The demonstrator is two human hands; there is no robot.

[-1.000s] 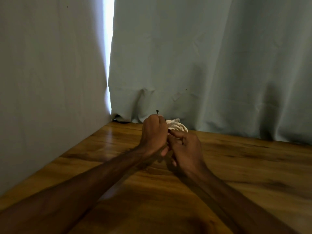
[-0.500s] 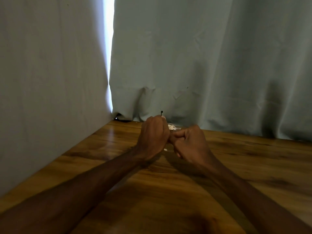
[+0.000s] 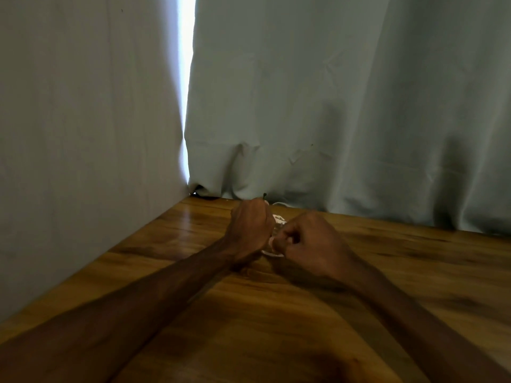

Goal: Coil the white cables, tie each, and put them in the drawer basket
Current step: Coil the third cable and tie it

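One table, two hands, one cable bundle, one tie, two curtains.
On one brown wooden tabletop (image 3: 276,333): two bare hands, left hand (image 3: 250,226) and right hand (image 3: 309,239); one small coiled bundle of white cable (image 3: 278,219) between them; one thin dark tie end (image 3: 265,194) above the left fist; behind, two pale cloth curtain panels, left curtain (image 3: 83,134) and right curtain (image 3: 345,106).
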